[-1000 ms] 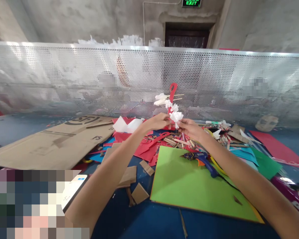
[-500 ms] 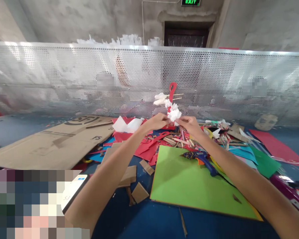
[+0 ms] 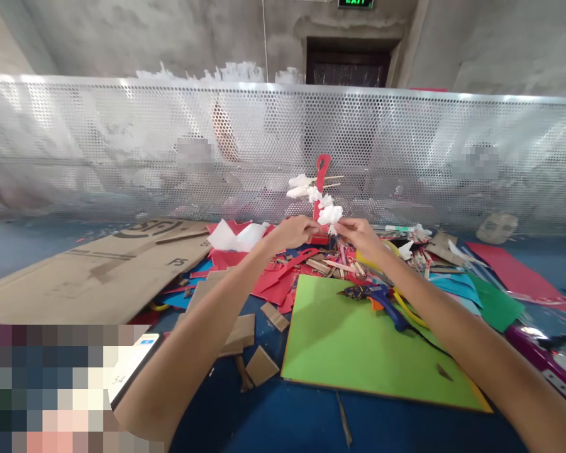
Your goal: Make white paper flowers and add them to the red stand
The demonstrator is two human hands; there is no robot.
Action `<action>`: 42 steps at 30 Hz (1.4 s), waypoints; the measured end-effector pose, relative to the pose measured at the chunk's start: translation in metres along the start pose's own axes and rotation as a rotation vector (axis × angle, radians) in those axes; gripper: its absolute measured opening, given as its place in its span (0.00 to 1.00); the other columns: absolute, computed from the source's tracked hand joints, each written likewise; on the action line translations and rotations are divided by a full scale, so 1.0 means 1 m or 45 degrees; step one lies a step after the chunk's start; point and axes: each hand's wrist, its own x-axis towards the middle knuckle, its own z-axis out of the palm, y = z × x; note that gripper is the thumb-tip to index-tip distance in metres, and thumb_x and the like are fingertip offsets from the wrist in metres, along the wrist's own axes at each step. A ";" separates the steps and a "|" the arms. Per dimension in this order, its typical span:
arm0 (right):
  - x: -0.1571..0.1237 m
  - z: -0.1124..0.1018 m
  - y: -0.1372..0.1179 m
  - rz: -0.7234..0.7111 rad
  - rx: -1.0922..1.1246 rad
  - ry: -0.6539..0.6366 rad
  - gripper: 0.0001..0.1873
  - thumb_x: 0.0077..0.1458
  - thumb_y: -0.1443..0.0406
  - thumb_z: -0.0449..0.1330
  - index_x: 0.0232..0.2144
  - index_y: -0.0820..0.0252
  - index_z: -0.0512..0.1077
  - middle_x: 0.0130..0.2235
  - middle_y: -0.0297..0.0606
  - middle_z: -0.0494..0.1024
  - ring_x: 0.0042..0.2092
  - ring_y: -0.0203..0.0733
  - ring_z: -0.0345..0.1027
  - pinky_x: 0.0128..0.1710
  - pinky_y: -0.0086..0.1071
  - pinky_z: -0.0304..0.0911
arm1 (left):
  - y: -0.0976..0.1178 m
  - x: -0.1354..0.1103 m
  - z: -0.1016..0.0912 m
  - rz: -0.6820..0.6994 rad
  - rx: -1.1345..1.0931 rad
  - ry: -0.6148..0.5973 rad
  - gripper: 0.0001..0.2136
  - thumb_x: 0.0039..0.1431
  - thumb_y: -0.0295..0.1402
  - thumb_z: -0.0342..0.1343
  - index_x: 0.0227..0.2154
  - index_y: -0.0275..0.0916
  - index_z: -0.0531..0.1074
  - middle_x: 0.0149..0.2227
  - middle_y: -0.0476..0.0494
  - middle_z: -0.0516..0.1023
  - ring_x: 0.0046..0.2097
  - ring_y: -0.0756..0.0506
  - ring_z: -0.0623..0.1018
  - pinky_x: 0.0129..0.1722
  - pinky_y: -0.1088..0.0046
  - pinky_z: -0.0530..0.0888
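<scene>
A small red paper craft [image 3: 321, 175] stands upright at the far middle of the blue table, with thin wooden sticks and white tissue tufts [image 3: 331, 214] on it. My left hand [image 3: 291, 231] is closed around the red base of the craft. My right hand [image 3: 358, 234] pinches the lowest white tuft with thumb and fingertips. Both arms reach forward over a green sheet [image 3: 363, 340].
A blue glue gun [image 3: 380, 296] lies on the green sheet. Red paper scraps [image 3: 276, 283], cardboard pieces [image 3: 261, 365] and a big flat cardboard [image 3: 99, 267] lie left. Coloured sheets [image 3: 490, 302] and sticks are right. A perforated metal screen [image 3: 122, 145] closes the table's far side.
My hands and the craft stay nearly in place. The right hand's fingers have shifted up a little on the white tuft. The view has tilted slightly.
</scene>
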 end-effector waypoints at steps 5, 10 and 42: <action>-0.002 0.005 -0.002 -0.037 -0.044 0.070 0.20 0.48 0.48 0.65 0.31 0.58 0.79 0.26 0.34 0.75 0.24 0.35 0.62 0.24 0.30 0.56 | -0.001 -0.002 -0.008 0.005 -0.047 -0.130 0.15 0.62 0.31 0.47 0.43 0.36 0.78 0.28 0.45 0.78 0.25 0.50 0.69 0.31 0.74 0.62; -0.009 0.008 -0.013 -0.236 -0.363 0.252 0.18 0.52 0.50 0.62 0.29 0.60 0.79 0.28 0.37 0.78 0.29 0.42 0.68 0.30 0.34 0.60 | 0.006 0.002 -0.005 0.075 -0.175 -0.165 0.13 0.61 0.34 0.49 0.31 0.35 0.77 0.24 0.46 0.75 0.23 0.52 0.64 0.29 0.72 0.61; -0.001 0.002 -0.002 0.073 0.138 -0.126 0.15 0.43 0.56 0.70 0.30 0.59 0.75 0.28 0.34 0.75 0.26 0.33 0.63 0.26 0.29 0.56 | -0.006 -0.001 -0.009 0.232 -0.102 -0.200 0.16 0.66 0.35 0.45 0.32 0.35 0.77 0.26 0.45 0.76 0.25 0.52 0.67 0.30 0.74 0.63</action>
